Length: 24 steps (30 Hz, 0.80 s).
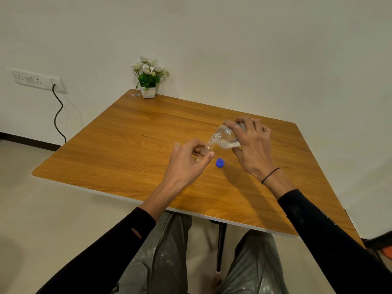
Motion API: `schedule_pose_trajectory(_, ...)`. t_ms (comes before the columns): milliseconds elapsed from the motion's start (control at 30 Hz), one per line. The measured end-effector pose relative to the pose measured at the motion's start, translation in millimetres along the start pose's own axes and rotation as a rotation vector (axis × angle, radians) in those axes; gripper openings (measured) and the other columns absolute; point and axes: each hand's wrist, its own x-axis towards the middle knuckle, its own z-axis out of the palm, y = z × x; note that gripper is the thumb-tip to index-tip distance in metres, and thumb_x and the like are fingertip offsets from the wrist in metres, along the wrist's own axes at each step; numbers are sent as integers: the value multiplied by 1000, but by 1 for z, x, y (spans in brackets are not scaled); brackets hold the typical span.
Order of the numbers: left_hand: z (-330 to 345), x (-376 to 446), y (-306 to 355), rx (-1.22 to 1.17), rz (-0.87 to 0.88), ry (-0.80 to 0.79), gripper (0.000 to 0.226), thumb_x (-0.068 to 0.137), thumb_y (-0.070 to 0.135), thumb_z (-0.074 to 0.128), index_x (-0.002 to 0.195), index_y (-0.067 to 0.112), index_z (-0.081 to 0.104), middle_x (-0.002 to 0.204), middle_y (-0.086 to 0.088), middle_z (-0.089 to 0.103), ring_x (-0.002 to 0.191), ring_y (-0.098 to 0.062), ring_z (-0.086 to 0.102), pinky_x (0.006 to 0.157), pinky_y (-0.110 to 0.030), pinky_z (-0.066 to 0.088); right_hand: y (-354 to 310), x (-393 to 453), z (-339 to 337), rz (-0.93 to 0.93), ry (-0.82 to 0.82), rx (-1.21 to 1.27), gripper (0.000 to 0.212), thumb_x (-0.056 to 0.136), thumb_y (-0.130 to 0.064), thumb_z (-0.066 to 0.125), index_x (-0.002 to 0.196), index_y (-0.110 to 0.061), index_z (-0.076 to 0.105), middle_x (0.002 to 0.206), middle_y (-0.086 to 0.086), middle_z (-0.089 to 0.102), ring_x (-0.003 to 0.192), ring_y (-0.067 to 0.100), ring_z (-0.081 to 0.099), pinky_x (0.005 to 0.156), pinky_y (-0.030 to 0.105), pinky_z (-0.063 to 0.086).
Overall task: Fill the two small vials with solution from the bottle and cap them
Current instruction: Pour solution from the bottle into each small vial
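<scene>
My right hand (252, 145) grips a clear plastic bottle (226, 135), tipped over to the left with whitish solution pooled in its lower side. Its open neck meets the mouth of a small clear vial (204, 151). My left hand (188, 162) pinches that vial, tilted, just above the wooden table (131, 145). A blue cap (220, 162) lies on the table between my hands. Just beyond my left fingers a small pale object (177, 144) shows, perhaps the second vial; I cannot tell.
A white pot of artificial flowers (148, 81) stands at the table's far left corner, with a small clear scrap (135, 95) beside it. A wall socket with a black cable (57, 115) is at the left. My knees are under the near table edge.
</scene>
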Motion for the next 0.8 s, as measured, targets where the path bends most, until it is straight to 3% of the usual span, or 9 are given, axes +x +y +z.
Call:
schedule_pose_trajectory(167, 0, 0, 1, 2, 7, -3, 36, 89, 47, 78, 113, 21, 75, 94, 14, 76, 91, 0, 71, 91, -42, 62, 0, -1, 0, -5, 5, -8, 61, 87, -21, 77, 141, -36, 52, 137, 6, 55, 123, 31, 51, 96, 54, 43)
schedule_pose_trajectory(800, 0, 1, 1, 19, -13, -18, 37, 88, 57, 72, 111, 28, 74, 96, 17, 77, 96, -2, 71, 93, -45, 61, 0, 1, -2, -9, 11, -12, 61, 87, -21, 75, 141, -35, 51, 137, 7, 56, 122, 33, 53, 96, 55, 42)
